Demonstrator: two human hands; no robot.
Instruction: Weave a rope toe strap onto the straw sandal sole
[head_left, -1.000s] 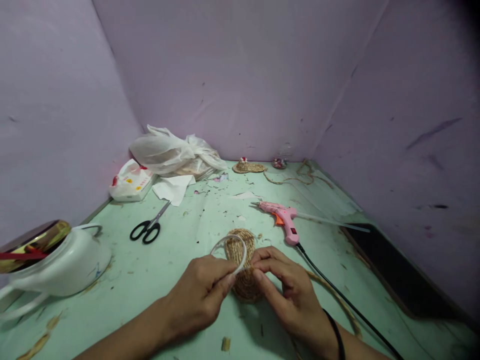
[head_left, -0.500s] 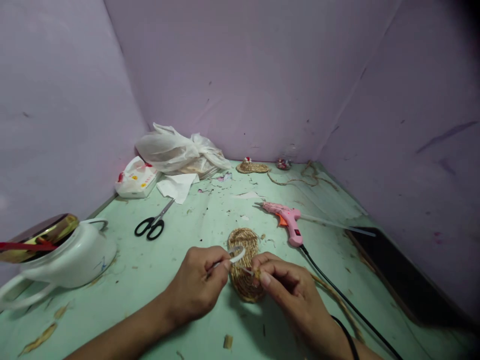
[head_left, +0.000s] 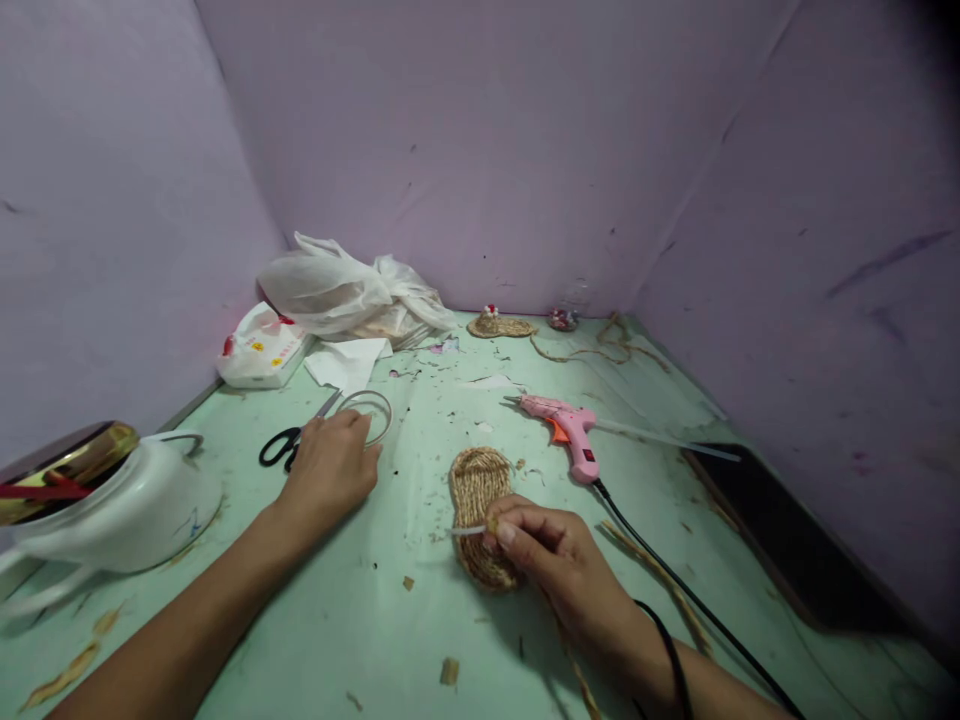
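Note:
A sole-shaped piece of coiled straw rope [head_left: 480, 480] lies on the table in the middle. My right hand [head_left: 559, 555] is over its lower right side, thumb and fingers pinching the end of a straw rope [head_left: 492, 524]. From that pinch a narrow white strip [head_left: 466, 531] sticks out to the left. Further left, my left hand [head_left: 334, 460] reaches down over the black-handled scissors [head_left: 279, 447], covering part of their handles. Against its fingers stands a thin white ring [head_left: 386, 405], like a narrow tape roll. The left fingertips are hidden, so their grip is unclear.
A pink glue gun [head_left: 574, 430] lies at the right, its black cord [head_left: 660, 565] running towards me past a dark tablet-like slab [head_left: 795, 540]. A white pot [head_left: 150, 510] stands left. Behind are a plastic bag [head_left: 345, 290], tissue pack [head_left: 262, 350] and another straw sole [head_left: 502, 327].
My left hand has moved left and away from the straw sole to the scissors, with the white ring. My right hand keeps its pinch; the white strip now points left over the sole.

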